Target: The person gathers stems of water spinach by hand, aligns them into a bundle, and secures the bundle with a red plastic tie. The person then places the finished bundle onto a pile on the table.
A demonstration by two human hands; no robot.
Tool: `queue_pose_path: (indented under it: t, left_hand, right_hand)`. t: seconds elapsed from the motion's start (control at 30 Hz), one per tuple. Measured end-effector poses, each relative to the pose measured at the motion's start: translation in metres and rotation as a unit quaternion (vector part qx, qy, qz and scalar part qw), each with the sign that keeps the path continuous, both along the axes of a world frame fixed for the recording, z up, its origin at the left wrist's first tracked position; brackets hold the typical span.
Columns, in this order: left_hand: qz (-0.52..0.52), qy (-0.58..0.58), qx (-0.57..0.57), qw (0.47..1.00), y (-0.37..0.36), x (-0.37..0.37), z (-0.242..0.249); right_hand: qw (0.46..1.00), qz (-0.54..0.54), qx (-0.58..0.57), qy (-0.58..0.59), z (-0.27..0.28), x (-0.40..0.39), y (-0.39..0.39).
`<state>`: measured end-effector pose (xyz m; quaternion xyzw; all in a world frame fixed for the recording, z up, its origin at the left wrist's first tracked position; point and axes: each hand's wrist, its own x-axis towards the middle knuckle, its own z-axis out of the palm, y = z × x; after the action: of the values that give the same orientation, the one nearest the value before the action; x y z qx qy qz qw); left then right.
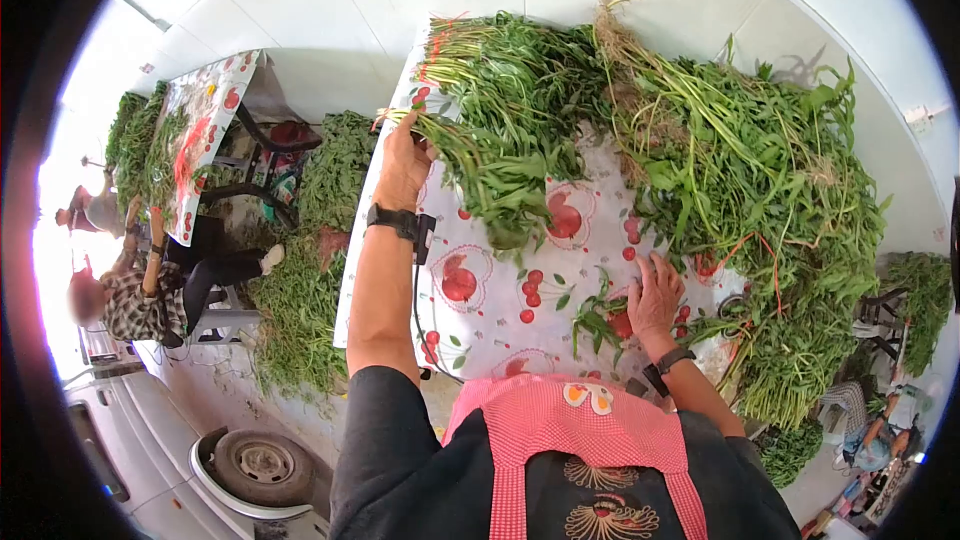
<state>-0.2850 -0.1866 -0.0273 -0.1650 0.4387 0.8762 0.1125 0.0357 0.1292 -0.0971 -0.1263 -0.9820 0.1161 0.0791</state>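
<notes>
My left hand (404, 168) is closed round the stem end of a bunch of leafy green stalks (490, 175), whose leaves spread right across the patterned tablecloth (485, 335). Just beyond lie more bunches of greens (510, 60), their stems pointing left and bound with red ties. My right hand (655, 302) rests on the cloth with its fingers apart, holding nothing. Beside it are a few loose sprigs (598, 322). To its right rises a large heap of long-stemmed greens (740, 160), some with roots showing, and a red string (768, 270) lies on it.
A thin dark cable (418, 315) runs along the table's left side. More greens (300, 310) are piled on the floor at left, near a parked vehicle (170, 440). A person in a checked shirt (135, 300) sits at another table (210, 125). Another person (875, 445) is at far right.
</notes>
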Motion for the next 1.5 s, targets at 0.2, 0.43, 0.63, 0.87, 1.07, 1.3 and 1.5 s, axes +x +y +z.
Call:
queue_pose_path:
  t: [0.2,0.43,0.63,0.87,1.07,1.3,1.5]
  left_hand:
    - [0.073,-0.032,-0.206,0.975,0.004,-0.058,-0.058]
    - [0.069,0.007,-0.463,0.883,0.031,-0.073,-0.078]
    - [0.015,-0.008,-0.548,0.836,0.056,-0.07,-0.067]
    - [0.034,-0.083,-0.51,0.855,0.079,-0.081,-0.065]
    - [0.03,-0.028,-0.559,0.828,0.089,-0.087,-0.07]
    - [-0.067,-0.014,-0.654,0.753,0.072,-0.068,-0.047]
    - [-0.179,0.049,-0.61,0.77,0.06,-0.037,-0.05]
  right_hand:
    - [1.0,0.003,-0.005,-0.013,0.001,-0.003,0.001]
    - [1.0,0.003,0.004,-0.029,0.001,-0.006,0.001]
    - [1.0,0.008,0.007,-0.029,0.002,-0.007,0.001]
    - [0.999,0.003,0.016,-0.03,0.002,-0.008,0.0]
    - [0.999,0.005,0.019,-0.032,0.001,-0.007,0.0]
    - [0.999,0.003,0.015,-0.035,0.0,-0.006,0.001]
    - [0.999,-0.002,0.005,-0.036,0.001,-0.005,0.001]
